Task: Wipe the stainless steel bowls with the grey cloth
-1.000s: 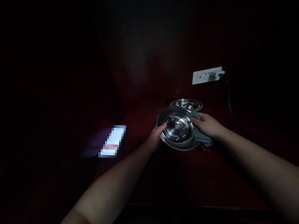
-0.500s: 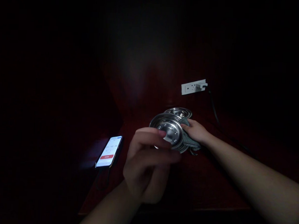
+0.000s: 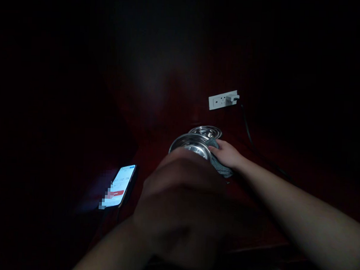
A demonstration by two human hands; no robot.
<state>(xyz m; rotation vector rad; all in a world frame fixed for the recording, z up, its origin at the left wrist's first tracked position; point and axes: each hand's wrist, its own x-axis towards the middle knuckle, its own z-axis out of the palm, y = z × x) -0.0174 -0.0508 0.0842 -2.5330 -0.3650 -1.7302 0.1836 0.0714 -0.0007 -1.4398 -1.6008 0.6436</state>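
My right hand (image 3: 227, 153) grips the rim of a tilted steel bowl (image 3: 187, 144), with a grey cloth (image 3: 219, 165) pressed between the palm and the bowl. My left hand (image 3: 179, 206) is lifted off the bowl and hangs close to the camera, large, dark and blurred. It shows its back and covers the lower part of the bowl. Its fingers cannot be made out, and nothing is seen in it. A second steel bowl (image 3: 205, 131) sits on the dark red surface just behind the first.
A lit phone (image 3: 119, 184) lies at the left on the dark red wooden surface (image 3: 254, 218). A white wall socket (image 3: 221, 100) with a plugged-in charger is on the back panel, its black cable (image 3: 248, 134) running down to the right. The surroundings are very dark.
My left hand let go of the bowl's left rim and rose toward the camera, now filling the lower middle. My right hand kept the bowl and cloth. The view shifted right.
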